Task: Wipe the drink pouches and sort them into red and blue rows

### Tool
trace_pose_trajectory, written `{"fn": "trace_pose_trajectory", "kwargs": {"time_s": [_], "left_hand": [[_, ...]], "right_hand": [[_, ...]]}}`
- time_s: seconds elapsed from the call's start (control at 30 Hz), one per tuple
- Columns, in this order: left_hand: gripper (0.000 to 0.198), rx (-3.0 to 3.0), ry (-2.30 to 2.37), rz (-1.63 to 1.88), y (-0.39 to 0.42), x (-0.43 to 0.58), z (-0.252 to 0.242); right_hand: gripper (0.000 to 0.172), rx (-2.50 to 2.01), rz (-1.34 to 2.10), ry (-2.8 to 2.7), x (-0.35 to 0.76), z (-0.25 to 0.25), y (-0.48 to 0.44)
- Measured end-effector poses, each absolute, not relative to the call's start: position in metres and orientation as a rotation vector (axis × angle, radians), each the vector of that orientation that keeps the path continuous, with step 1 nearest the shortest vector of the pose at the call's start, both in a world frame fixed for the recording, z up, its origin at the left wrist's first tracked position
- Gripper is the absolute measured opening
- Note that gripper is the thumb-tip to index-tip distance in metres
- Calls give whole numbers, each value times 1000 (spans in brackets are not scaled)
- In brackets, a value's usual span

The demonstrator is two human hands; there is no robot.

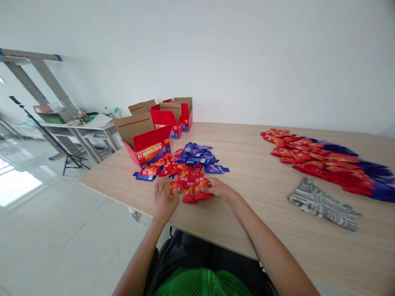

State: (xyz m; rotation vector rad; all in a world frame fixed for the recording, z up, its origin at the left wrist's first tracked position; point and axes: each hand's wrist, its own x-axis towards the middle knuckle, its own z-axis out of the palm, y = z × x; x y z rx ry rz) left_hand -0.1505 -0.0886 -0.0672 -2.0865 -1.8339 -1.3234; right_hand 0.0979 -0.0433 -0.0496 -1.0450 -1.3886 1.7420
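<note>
Flat red sachets (pixel 190 190) with white lettering lie overlapped in a small fan near the table's front edge. My right hand (pixel 219 189) grips the right side of this fan, thumb on top of the sachets and fingers partly hidden behind. On the left, my left hand (pixel 166 197) has curled fingers, with its thumb against a red sachet (pixel 175 187); its exact grip is partly hidden. Just beyond both hands is a loose heap of blue sachets (pixel 197 155) and red ones. An upright red carton (pixel 152 147) with raised flaps stands behind the heap's left side.
More open red cartons (pixel 168 118) stand behind the nearest one. Long overlapping rows of red and blue sachets (pixel 321 160) spread across the table's right side. A grey striped cloth item (pixel 322 204) lies in front of them. A tripod (pixel 72 158) stands on the floor at left.
</note>
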Motion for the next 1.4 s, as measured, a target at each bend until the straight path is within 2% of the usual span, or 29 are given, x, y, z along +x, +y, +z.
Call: {"fn": "trace_pose_trajectory", "kwargs": {"time_s": [0.07, 0.13, 0.27, 0.43, 0.7, 0.83, 0.93, 1.03, 1.1, 1.2, 1.23, 1.33, 1.4], "left_hand": [[59, -2142, -1929, -1006, -87, -156, -70], [66, -2160, -2018, -787, -87, -156, -71], [52, -2159, -2060, -628, -91, -151, -66], [52, -2086, -2056, -650, -92, -150, -63], [30, -2240, -1938, -1008, -93, -157, -70], [27, -2323, -1822, -1206, -95, -159, -68], [26, -2352, -1652, -1351, -99, -159, -66], [22, -2422, -1407, -1438, -105, -158, -66], [18, -2418, -1329, -1519, -106, -155, -69], [11, -2236, -1369, -1763, -103, -147, -77], [16, -2139, -1395, -1869, -102, -143, -80], [64, -1933, -1416, -2197, -99, -128, -84], [78, -1880, -1409, -2428, -99, -117, -83]], "right_hand": [[65, -1091, 1763, -1401, 101, -50, -44], [62, -1185, 1746, -1411, 101, -52, -46], [56, -1334, 1679, -1507, 98, -57, -46], [53, -1466, 1652, -1660, 97, -58, -45], [56, -1676, 1314, -1808, 90, -50, -52], [57, -1795, 690, -1956, 87, -47, -55], [59, -1602, 386, -1961, 80, -47, -59], [66, -1113, 433, -2011, 71, -45, -66], [55, -902, 566, -2021, 65, -44, -70], [33, -928, 781, -1910, 61, -42, -73], [31, -974, 853, -1820, 60, -42, -72], [42, -980, 1117, -1468, 58, -46, -64], [48, -895, 1289, -1295, 57, -49, -60]]}}
